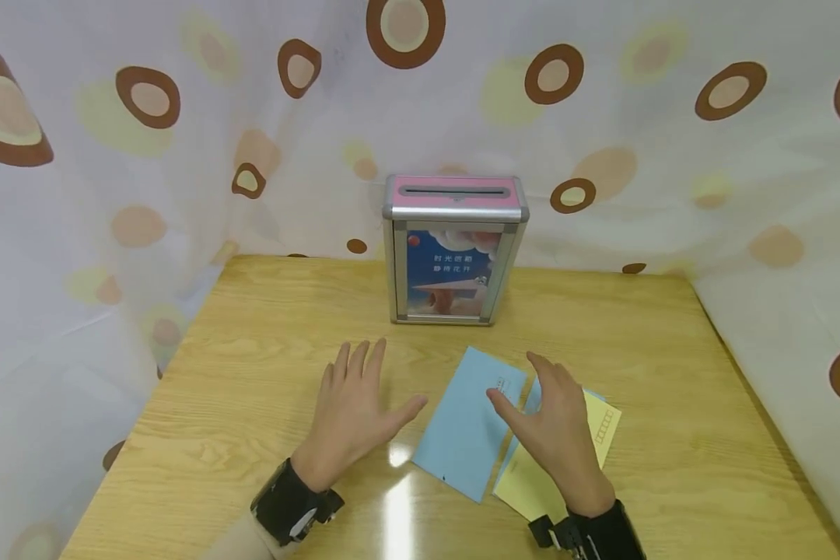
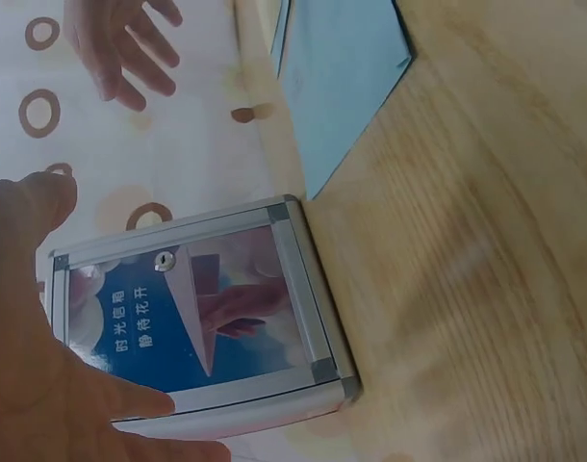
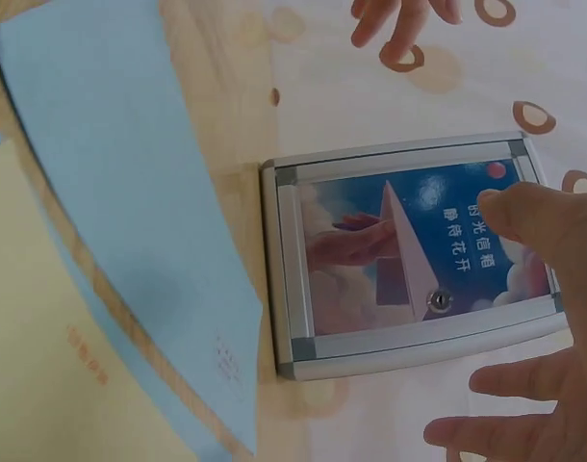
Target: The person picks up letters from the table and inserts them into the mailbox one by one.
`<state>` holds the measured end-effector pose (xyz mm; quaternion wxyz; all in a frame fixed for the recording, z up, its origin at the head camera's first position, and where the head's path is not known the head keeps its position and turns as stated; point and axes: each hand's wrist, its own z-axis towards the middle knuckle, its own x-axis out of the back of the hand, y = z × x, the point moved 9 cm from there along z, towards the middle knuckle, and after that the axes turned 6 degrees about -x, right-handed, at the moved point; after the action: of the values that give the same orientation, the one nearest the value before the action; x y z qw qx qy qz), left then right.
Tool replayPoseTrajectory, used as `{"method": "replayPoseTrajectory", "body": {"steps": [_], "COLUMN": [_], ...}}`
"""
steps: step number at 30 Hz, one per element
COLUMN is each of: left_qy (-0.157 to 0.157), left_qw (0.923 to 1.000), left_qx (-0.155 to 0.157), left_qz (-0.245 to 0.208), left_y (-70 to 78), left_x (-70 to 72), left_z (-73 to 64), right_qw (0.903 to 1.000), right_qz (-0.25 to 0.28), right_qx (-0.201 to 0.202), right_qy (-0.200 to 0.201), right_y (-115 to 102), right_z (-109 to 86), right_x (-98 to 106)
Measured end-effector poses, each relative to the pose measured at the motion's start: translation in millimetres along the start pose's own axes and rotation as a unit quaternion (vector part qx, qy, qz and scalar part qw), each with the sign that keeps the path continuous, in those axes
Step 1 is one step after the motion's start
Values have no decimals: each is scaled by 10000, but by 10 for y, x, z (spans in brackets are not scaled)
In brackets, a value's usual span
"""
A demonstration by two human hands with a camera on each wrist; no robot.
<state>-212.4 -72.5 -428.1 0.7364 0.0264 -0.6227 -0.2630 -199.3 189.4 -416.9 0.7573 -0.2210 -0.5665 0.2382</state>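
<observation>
My left hand (image 1: pixel 353 416) hovers over the left part of the table, thumb spread from straight fingers, holding nothing. Above the envelopes on the right, my right hand (image 1: pixel 556 424) has its thumb and fingers apart, with nothing between them. Between the hands a blue envelope (image 1: pixel 462 420) lies flat. To its right a yellow envelope (image 1: pixel 532 490) lies partly on another blue envelope (image 1: pixel 532 398), both partly covered by the right hand in the head view. Behind them stands an upright letter box (image 1: pixel 455 198) with a pink slotted top, silver frame and a blue picture door (image 2: pixel 192 313) with a small lock.
The wooden table (image 1: pixel 252 350) carries the box near its back edge. A white curtain (image 1: pixel 455 109) patterned with brown rings hangs behind and along both sides. Black camera bands (image 1: pixel 287 502) are strapped round both wrists.
</observation>
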Motion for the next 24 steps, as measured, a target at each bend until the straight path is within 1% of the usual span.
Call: {"method": "replayPoseTrajectory", "body": {"steps": [1, 3, 5, 7, 10, 13, 16, 21, 24], "left_qy": [-119, -274, -324, -310, -338, -412, -502, -564, -521], "left_qw": [9999, 9996, 9994, 9994, 9993, 9991, 9987, 9982, 9984], "left_qx": [34, 95, 113, 91, 90, 80, 86, 147, 150], "left_qz": [17, 45, 76, 137, 108, 68, 95, 141, 134], "left_y": [-16, -42, -60, -78, -99, -116, -135, -156, -152], "left_x": [-40, -87, -99, -97, -102, -135, -175, -200, -197], "left_z": [-29, -80, -123, -168, -246, -318, -380, -460, -480], "right_qw": [9999, 9982, 9943, 9890, 9831, 9797, 9774, 9738, 9730], "right_qz": [-122, -419, -695, -931, -1157, -1225, -1281, -1304, -1120], "right_qx": [-72, -364, -634, -826, -905, -934, -987, -1146, -1177], "right_qy": [-9, -221, -493, -799, -1093, -1285, -1360, -1471, -1639], "right_y": [35, 142, 261, 372, 502, 627, 784, 1039, 1131], "right_z": [-28, -68, -102, -136, -199, -263, -299, -277, -260], "right_x": [-4, -13, -15, -17, -27, -51, -62, -22, 16]}}
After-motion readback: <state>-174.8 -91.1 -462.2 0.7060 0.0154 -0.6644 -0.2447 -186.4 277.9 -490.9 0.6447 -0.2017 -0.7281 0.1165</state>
